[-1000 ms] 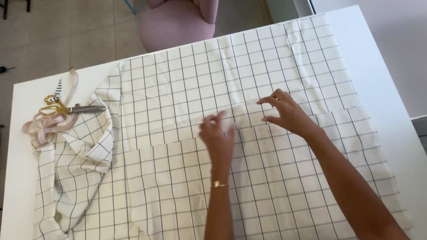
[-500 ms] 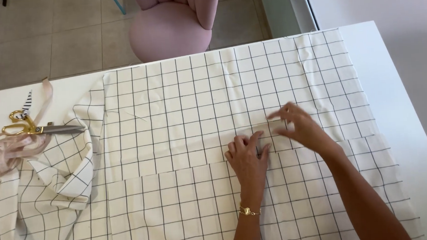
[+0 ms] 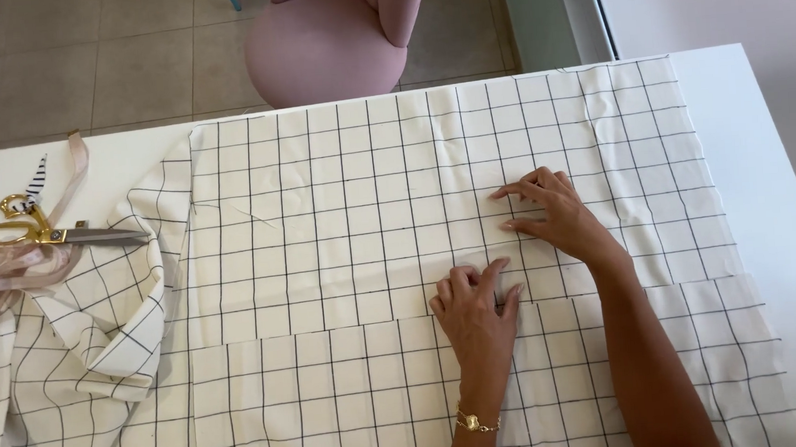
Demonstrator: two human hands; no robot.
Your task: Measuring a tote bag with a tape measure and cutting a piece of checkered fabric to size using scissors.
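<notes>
Checked cloth [image 3: 342, 208], white with a thin black grid, lies spread flat over most of the white table [image 3: 763, 164], and both hands press on it near the middle, a little toward the right edge. Left hand [image 3: 475, 315] rests palm down with its fingers bent and slightly spread, gripping nothing; its fingertips sit just past the straight edge where an upper layer of the cloth overlaps a lower one. A thin gold bracelet [image 3: 473, 423] circles that wrist. Right hand [image 3: 556, 216] lies just beyond and to the right of the left one, fingers stretched toward the left and pressing the cloth flat, likewise closed on nothing. Toward the left edge of the table the cloth bunches into loose folds [image 3: 101, 334]. Near the far left corner lie gold-handled scissors [image 3: 49, 236], blades pointing at the cloth, on a heap of pale pink ribbon [image 3: 14, 270]. Beyond the far edge stands a pink upholstered chair [image 3: 331, 34].
</notes>
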